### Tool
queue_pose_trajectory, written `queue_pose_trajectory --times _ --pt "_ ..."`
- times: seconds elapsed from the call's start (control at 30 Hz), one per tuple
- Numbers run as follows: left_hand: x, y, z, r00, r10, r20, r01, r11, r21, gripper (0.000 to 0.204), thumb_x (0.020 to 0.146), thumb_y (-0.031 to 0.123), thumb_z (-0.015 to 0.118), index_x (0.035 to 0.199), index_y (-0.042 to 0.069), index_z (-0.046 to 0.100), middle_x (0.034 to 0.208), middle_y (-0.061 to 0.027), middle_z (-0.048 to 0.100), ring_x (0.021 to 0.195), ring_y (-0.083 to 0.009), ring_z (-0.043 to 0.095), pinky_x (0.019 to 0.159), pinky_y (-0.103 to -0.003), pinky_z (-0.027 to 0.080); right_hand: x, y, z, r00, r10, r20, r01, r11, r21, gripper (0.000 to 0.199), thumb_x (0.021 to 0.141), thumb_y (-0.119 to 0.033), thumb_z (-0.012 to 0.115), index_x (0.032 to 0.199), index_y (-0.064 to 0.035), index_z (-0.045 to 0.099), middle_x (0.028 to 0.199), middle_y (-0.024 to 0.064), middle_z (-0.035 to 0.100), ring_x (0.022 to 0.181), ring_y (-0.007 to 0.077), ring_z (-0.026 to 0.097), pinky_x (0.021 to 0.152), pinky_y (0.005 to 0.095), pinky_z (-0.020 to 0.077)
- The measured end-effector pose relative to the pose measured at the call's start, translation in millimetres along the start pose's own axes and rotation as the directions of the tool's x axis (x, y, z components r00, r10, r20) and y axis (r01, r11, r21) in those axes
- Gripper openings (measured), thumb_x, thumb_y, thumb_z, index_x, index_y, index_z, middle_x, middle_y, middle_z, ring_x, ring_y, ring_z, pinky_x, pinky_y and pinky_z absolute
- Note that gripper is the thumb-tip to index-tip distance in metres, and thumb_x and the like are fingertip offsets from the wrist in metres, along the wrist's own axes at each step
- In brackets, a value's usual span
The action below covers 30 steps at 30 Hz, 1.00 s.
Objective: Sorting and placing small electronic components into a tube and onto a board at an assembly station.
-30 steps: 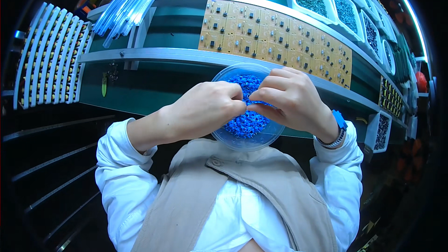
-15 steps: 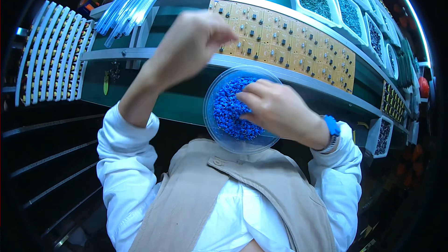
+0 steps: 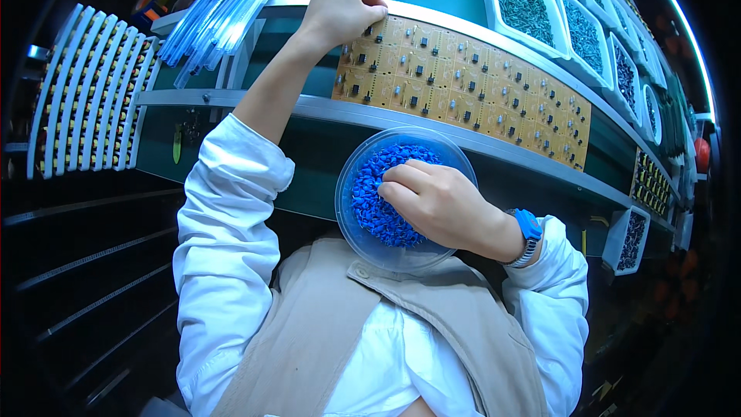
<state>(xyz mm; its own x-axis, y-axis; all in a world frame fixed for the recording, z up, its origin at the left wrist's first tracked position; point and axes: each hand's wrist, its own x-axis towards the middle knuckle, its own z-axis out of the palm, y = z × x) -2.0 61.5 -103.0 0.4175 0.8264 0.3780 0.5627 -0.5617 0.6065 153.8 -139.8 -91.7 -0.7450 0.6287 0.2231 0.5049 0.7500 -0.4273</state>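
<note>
At the far left corner of a tan circuit board panel (image 3: 463,85), my left hand (image 3: 347,6) pinches its thumb and fingers together. Whatever lies between those fingertips is too small to make out. Rows of small black and grey components stand on the panel. Nearer to me, a round clear plastic tub (image 3: 363,243) holds a heap of small blue components (image 3: 378,205). My right hand (image 3: 440,205) reaches into this tub from the right, fingers curled and closed against the heap. Its fingertips are partly hidden, so what they hold does not show.
Metal rails (image 3: 432,130) run along the green workbench. White trays of small parts (image 3: 519,4) line the far right side. Clear plastic tubes (image 3: 220,11) lie at the far left, near a white slatted rack (image 3: 85,93). A small white bin (image 3: 627,239) stands at right.
My left hand has moved away from me, up to the panel's far left corner. My right hand stays in the tub, shifted slightly. The tub sits a little lower in view.
</note>
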Motion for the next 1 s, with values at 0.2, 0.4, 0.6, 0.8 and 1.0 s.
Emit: queue_pose_trajectory --times 0.2,0.4,0.6,0.8,1.0 --pt "-4 12 -10 1.0 0.015 0.024 -0.014 0.999 -0.047 0.013 0.073 0.011 0.068 0.082 0.005 0.06 0.076 -0.0093 0.064 0.071 -0.0179 0.063 0.069 -0.028 0.052 2 -1 -3 0.998 -0.029 -0.049 0.035 0.991 0.127 0.021 0.07 0.001 0.06 0.091 -0.0003 0.059 0.086 0.0124 0.057 0.077 0.025 0.059 0.066 0.0313 0.0502" --pt "-49 56 -52 0.977 0.209 0.049 -0.211 0.976 0.06 0.017 0.071 0.012 0.07 0.083 0.005 0.059 0.081 -0.0066 0.063 0.074 -0.0148 0.061 0.061 -0.029 0.049 7 18 -56 0.987 0.077 -0.139 -0.039 0.964 0.262 0.022 0.07 0.006 0.06 0.09 -0.0022 0.062 0.082 0.0124 0.058 0.074 0.025 0.059 0.063 0.0297 0.0484" --pt "-123 110 -20 0.616 0.293 0.731 -0.416 0.909 -0.014 0.014 0.071 0.013 0.067 0.078 0.003 0.06 0.079 -0.0087 0.061 0.077 -0.0214 0.061 0.068 -0.032 0.048 73 109 -69 0.96 0.021 -0.28 -0.056 0.991 -0.119 0.02 0.078 0.0 0.061 0.096 -0.0078 0.065 0.078 0.0078 0.062 0.066 0.0149 0.059 0.054 0.0268 0.0461" --pt "-131 105 -4 0.685 0.386 0.617 -0.487 0.874 -0.006 0.006 0.071 0.005 0.062 0.074 0.001 0.065 0.076 -0.0157 0.065 0.071 -0.0226 0.066 0.063 -0.03 0.053 94 155 -50 0.925 0.011 -0.379 -0.054 0.993 -0.103 0.029 0.076 -0.004 0.064 0.104 -0.0096 0.061 0.077 0.0057 0.065 0.064 0.0153 0.059 0.059 0.0269 0.0491" --pt "-132 105 -6 0.725 0.355 0.59 -0.407 0.912 -0.049 0.007 0.073 0.004 0.061 0.076 0.0 0.065 0.074 -0.0156 0.064 0.068 -0.0228 0.066 0.059 -0.03 0.054 98 157 -54 0.957 0.027 -0.29 -0.087 0.977 -0.195 0.035 0.075 -0.008 0.065 0.109 -0.0107 0.057 0.081 0.003 0.065 0.074 0.0195 0.059 0.072 0.0307 0.0484"
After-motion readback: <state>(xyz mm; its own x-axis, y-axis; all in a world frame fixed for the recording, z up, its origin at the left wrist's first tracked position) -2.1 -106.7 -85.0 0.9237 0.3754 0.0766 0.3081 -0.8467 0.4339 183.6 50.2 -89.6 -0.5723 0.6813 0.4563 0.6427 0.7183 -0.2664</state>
